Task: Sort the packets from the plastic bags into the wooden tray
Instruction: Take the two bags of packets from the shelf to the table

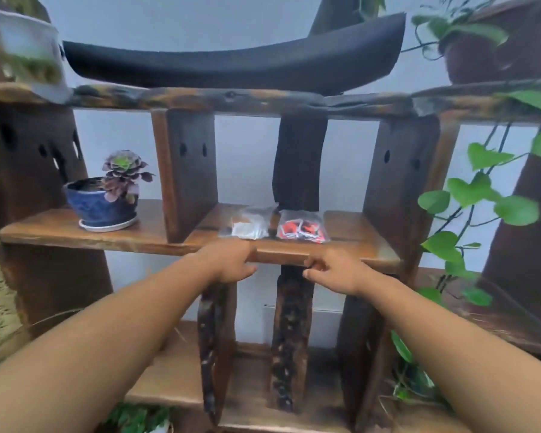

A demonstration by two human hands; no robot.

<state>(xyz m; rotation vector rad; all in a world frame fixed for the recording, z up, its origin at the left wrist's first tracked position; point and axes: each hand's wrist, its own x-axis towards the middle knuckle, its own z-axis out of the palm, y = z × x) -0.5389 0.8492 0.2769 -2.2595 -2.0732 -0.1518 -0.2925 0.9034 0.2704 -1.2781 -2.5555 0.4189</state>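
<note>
Our left hand (231, 260) and right hand (333, 271) hover at the shelf (356, 248) edge, grips loose and empty, staged for the plastic bags (300, 229) at 12 o'clock.

single view: head cam, wide-angle, worn on the person's head. looks fwd & slightly down, square-on at a wooden shelf unit (185, 170), close up. middle shelf board (288, 256) sits abt mid-frame. both forearms run in from the bottom corners, w/ left hand (231, 264) & right hand (331, 273) at the board's near edge. plastic bags (247, 226) lie just past them, centre. far side: pale wall (247, 157) seen thru the gaps. lens bends the top board (200, 96); frame edges blurred, esp. left & right.
</note>
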